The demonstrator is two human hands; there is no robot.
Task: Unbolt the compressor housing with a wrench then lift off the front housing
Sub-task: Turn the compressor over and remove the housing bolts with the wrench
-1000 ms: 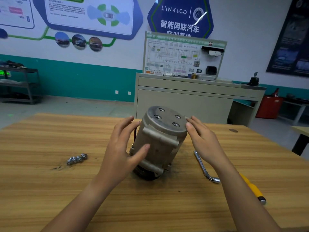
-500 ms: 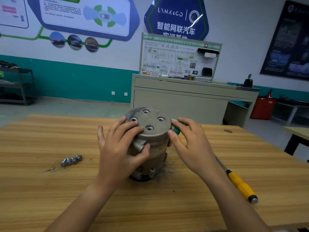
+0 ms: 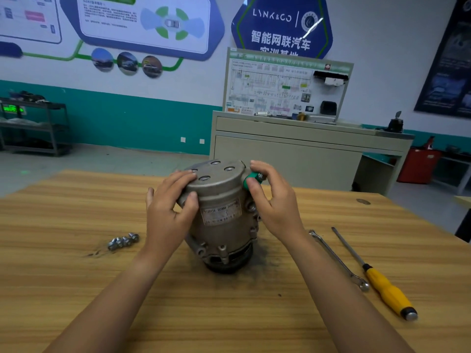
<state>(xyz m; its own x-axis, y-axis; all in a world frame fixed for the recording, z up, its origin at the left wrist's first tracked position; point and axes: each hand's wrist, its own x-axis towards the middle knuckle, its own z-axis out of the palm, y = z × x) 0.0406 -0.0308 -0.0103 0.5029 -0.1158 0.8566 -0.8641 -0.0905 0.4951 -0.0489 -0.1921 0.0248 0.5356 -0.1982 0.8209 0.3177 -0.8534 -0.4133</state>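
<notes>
The grey metal compressor [image 3: 224,217] stands upright on the wooden table [image 3: 76,289], its flat end with several bolt holes facing up. My left hand [image 3: 170,212] grips its upper left rim, fingers over the top and thumb on the side. My right hand [image 3: 272,202] curls round the upper right edge, where a green cap [image 3: 248,180] sticks out between thumb and fingers. The steel wrench [image 3: 339,261] lies on the table to the right, untouched. Several loose bolts [image 3: 123,241] lie in a small heap to the left.
A yellow-handled screwdriver [image 3: 382,284] lies right of the wrench. Dark grime marks the table around the compressor's base. Beyond the table's far edge stand a grey cabinet [image 3: 293,154] with a wiring board, a shelf rack at far left and a red bin at right.
The compressor has gone from tilted to upright and turned, so its label now faces me. Both hands have closed onto its upper rim, and the wrench is back in view.
</notes>
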